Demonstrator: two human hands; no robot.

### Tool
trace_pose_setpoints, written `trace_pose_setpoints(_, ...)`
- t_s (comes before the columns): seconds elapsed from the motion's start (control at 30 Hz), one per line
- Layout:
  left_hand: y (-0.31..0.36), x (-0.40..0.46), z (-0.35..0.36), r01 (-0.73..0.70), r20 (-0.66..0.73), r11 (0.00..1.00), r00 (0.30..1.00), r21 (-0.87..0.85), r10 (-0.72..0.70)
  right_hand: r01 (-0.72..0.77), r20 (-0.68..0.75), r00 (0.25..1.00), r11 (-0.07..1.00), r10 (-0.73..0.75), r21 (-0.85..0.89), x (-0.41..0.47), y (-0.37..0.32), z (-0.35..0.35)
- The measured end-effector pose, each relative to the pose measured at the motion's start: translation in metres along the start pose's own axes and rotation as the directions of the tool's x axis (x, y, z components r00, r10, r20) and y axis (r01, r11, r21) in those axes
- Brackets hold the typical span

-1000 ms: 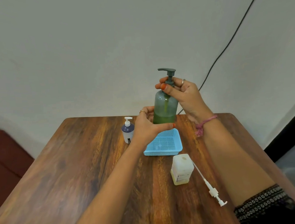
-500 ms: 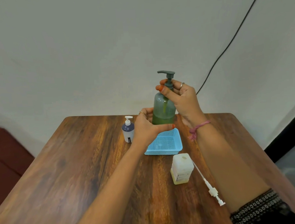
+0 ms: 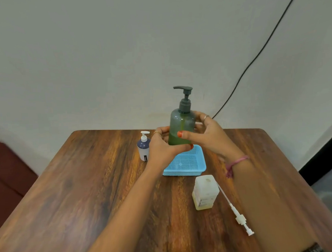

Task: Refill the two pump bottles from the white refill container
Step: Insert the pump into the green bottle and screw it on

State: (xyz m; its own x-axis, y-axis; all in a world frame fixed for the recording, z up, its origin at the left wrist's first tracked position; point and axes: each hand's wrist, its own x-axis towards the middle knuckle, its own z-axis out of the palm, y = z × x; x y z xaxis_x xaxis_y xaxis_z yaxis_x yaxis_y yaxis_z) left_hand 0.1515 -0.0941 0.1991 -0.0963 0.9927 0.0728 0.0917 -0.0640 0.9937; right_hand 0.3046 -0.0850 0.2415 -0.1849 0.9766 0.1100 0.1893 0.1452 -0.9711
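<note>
Now the small bottle (image 3: 144,147) stands on the bench (image 3: 69,187) as before, just left of the left hand (image 3: 163,147), which still curls round the base of the green bottle (image 3: 181,129) above the blue basket (image 3: 184,162). The right hand (image 3: 205,135) has dropped from the pump collar to the bottle's body, thumb and fingers loosely wrapped round it. Nearer, the white container (image 3: 205,192) and loose pump (image 3: 235,210) lie unmoved.

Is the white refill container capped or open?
Open. The white refill container has a bare neck; its white pump lies beside it on the table.
</note>
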Motion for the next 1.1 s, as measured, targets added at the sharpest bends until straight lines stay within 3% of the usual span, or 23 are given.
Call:
trace_pose_setpoints(0.33, -0.033, 0.04, -0.002, 0.013, 0.065, 0.999, 0.998, 0.037, -0.016, -0.045, -0.045, 0.998, 0.993, 0.04, -0.111, 0.038, 0.031, 0.008)
trace_pose_setpoints(0.5, -0.062, 0.073, -0.006, -0.041, 0.154, 0.974, 0.988, 0.223, 0.006, -0.11, 0.0, 0.993, 0.953, 0.115, -0.284, 0.07, 0.065, 0.008)
trace_pose_setpoints(0.83, -0.14, 0.121, 0.009, 0.126, 0.153, 0.907, 0.967, 0.401, -0.202, -0.245, 0.036, 0.954, 0.846, 0.297, -0.474, 0.122, 0.14, 0.022)
trace_pose_setpoints(1.1, -0.184, 0.135, 0.015, 0.17, 0.121, 0.836, 0.955, 0.522, -0.27, -0.295, 0.101, 0.899, 0.759, 0.427, -0.581, 0.141, 0.186, 0.028)
